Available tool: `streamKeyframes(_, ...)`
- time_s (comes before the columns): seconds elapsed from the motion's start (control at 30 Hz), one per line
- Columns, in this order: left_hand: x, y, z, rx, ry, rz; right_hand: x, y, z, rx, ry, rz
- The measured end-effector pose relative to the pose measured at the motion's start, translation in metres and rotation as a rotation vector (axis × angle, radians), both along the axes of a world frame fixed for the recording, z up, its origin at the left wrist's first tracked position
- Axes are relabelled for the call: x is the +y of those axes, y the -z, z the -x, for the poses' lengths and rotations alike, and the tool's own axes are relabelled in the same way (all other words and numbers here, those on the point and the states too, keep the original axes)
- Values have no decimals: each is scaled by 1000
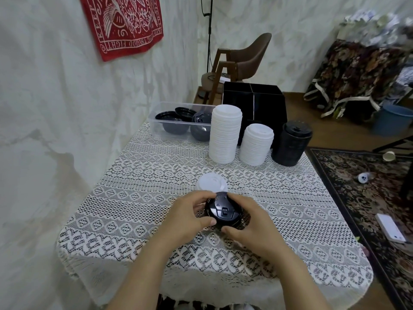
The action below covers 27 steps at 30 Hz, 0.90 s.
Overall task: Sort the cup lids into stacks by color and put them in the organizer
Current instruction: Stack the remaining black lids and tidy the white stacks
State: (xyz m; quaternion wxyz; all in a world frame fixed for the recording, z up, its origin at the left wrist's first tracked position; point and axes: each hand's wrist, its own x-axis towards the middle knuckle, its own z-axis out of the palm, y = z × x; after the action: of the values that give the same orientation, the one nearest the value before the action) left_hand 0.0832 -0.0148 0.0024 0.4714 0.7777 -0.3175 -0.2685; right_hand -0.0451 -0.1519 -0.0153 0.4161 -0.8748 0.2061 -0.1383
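Black lids: a short dark stack at mid-counter, top face up, sip tab towards the camera. Number of lids in it cannot be told.

Left hand: fingers curled over the far-left rim of the black lids, thumb against the near-left rim. Gripping.

Right hand: fingers wrapped round the right side of the same lids, thumb at the near rim. Gripping. Both hands are on the one stack, low over the counter, which is covered with white lace cloth. Whether the stack touches the cloth cannot be told.

Just behind the hands: small white stack, upright on the cloth, partly hidden by the left fingers.

Far edge of counter, left to right:
- clear bin, holding loose black lids lying at mixed angles
- tall white stack, just beside the bin
- shorter white stack
- black stack, about as high as the shorter white one

Organizer: black box behind the two white stacks, with dividers making four compartments. Contents not visible from this angle.

Surroundings: brown chair beyond the counter, red patterned cloth on the wall, patterned rug on the floor at right, blue bucket further back.
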Motion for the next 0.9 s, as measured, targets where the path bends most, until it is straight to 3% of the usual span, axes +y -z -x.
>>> streamKeyframes(0.33,-19,4,9,59,21,69,-20,-5,8,-69,58,-70)
streamKeyframes(0.9,-107,-21,15,-59,131,285,-92,-29,23,-240,208,-13)
